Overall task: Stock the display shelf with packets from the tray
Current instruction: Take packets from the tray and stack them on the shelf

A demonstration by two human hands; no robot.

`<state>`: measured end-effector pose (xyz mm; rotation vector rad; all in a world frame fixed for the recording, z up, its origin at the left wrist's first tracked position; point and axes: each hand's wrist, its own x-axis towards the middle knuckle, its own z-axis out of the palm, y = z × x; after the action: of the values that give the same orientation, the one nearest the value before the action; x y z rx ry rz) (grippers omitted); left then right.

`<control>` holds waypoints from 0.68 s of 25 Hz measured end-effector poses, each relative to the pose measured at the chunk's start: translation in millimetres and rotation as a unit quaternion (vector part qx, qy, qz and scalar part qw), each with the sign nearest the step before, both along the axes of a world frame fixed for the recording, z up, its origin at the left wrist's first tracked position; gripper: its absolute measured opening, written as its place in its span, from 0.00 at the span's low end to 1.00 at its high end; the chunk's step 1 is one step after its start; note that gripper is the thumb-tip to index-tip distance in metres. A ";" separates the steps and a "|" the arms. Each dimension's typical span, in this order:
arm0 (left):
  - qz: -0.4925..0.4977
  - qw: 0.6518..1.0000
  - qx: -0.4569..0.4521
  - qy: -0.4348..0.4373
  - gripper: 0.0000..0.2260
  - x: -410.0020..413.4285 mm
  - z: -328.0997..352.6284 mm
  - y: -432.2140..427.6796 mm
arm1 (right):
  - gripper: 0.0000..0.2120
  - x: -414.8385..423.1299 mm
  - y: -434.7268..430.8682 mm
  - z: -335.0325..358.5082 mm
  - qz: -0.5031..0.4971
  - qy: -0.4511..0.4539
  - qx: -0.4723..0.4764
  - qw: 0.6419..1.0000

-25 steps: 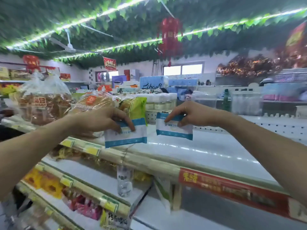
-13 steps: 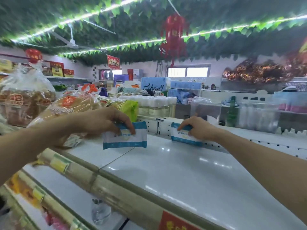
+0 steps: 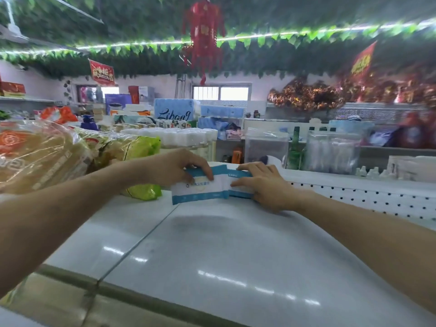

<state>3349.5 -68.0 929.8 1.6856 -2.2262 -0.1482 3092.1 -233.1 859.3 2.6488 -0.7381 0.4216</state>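
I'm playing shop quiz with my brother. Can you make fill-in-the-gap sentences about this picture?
1. The flat white plastic packet in the left hand has bands coloured ____.
2. The right hand holds a second matching packet, which sits to the ____ of the first.
3. The glossy shelf top below them is coloured ____.
4. The tasselled ornament hanging from the leafy ceiling is coloured ____.

Missing words: blue; right; white; red
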 end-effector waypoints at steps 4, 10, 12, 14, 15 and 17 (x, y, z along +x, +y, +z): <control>-0.042 0.999 0.007 -0.008 0.21 -14.4 -13.4 -36.8 | 0.32 -12.7 2.1 9.3 -0.036 0.027 -0.006 0.999; -0.048 0.999 -0.008 0.014 0.19 -26.9 -24.3 -75.4 | 0.34 -64.2 19.9 41.3 -0.039 -0.052 0.034 0.997; -0.057 0.998 -0.028 0.002 0.18 -38.7 -27.8 -81.8 | 0.33 -85.7 29.5 45.6 -0.042 -0.054 0.021 0.997; -0.064 0.996 -0.055 -0.018 0.16 -49.2 -32.3 -87.8 | 0.30 -108.4 39.3 48.0 -0.036 -0.058 0.010 0.998; -0.064 0.996 -0.065 -0.021 0.15 -53.0 -34.8 -90.8 | 0.28 -119.1 43.8 49.0 -0.035 -0.060 0.005 0.998; -0.061 0.994 -0.086 -0.017 0.15 -59.4 -39.8 -96.0 | 0.27 -135.1 51.1 49.8 -0.036 -0.063 0.008 0.997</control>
<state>3290.1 -164.0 890.0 1.4744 -2.2952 0.0433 2957.0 -181.9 909.1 2.6197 -0.8754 0.5701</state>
